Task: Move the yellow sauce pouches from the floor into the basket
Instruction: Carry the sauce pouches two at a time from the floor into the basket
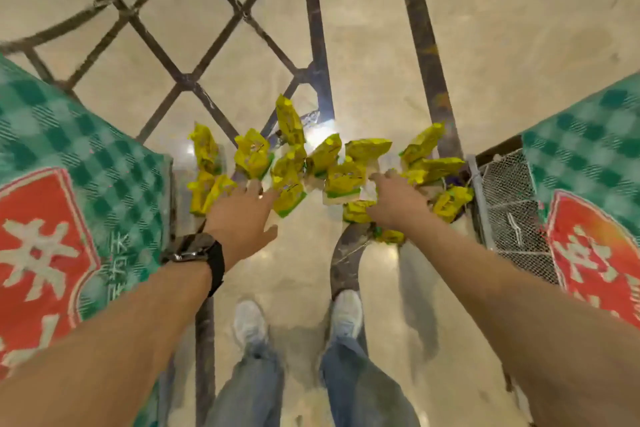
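Yellow sauce pouches (346,178) lie scattered on floor (519,28) mid-scene, wire basket (512,204) just right of them. Left hand (242,215) spread wide over near ones. Right hand (398,201) on the pile, grip unclear (blur). Prob. light, soft, slick film: pinch a seam or scoop several.

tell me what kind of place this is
Likely a shop or market aisle: identical yellow pouches heaped on a polished stone floor, printed checked cloths on both sides, and a mesh basket at right.
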Demonstrator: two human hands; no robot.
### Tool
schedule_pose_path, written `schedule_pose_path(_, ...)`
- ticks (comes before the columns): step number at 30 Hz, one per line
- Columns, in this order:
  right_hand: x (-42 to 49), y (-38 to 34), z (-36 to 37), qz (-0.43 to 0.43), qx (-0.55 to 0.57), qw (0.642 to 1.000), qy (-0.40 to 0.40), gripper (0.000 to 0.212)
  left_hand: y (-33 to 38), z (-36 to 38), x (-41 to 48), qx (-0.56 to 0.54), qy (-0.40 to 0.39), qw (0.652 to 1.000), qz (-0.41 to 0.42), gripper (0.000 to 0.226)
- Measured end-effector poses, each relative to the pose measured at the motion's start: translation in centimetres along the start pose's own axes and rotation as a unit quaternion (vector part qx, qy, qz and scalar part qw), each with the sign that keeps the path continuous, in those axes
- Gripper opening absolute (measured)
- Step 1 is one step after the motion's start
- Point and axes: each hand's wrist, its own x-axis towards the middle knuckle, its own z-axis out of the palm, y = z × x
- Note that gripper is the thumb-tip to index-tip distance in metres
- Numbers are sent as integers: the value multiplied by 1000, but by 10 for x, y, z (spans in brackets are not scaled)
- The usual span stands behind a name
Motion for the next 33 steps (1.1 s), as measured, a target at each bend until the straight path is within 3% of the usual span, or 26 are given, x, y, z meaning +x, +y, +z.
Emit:
schedule_pose_path(4, 122, -6, 97, -23, -36, 998, 48, 60, -19, 118, 104, 54, 12, 998, 22, 68)
schedule_pose_path(9, 246, 0, 195, -40, -81, 990, 111, 78, -43, 242, 209, 65, 50, 996, 33, 79)
schedule_pose_path(13, 310, 16, 223, -59, -130, 955, 259, 73, -76, 300, 266, 27, 95, 991, 90, 71)
schedule_pose_path(15, 331, 23, 226, -76, -132, 934, 324, 71, -90, 313, 279, 8, 145, 981, 128, 57)
schedule_pose_path(17, 345, 27, 225, -69, -134, 938, 312, 66, -97, 318, 282, -11, 186, 968, 166, 44)
schedule_pose_path(19, 353, 28, 224, -51, -142, 946, 285, 50, -104, 318, 282, -20, 190, 962, 194, 53)
schedule_pose_path(22, 353, 26, 223, -56, -138, 948, 282, 29, -107, 307, 279, 12, 206, 959, 192, 57)
schedule_pose_path(25, 344, 24, 219, -54, -142, 951, 269, 31, -103, 289, 272, 50, 197, 970, 136, 63)
schedule_pose_path(27, 335, 24, 219, -43, -149, 952, 265, 28, -100, 280, 269, 53, 214, 968, 116, 53)
schedule_pose_path(33, 314, 26, 229, -39, -213, 941, 261, 12, -76, 280, 266, 114, 230, 947, 195, 36)
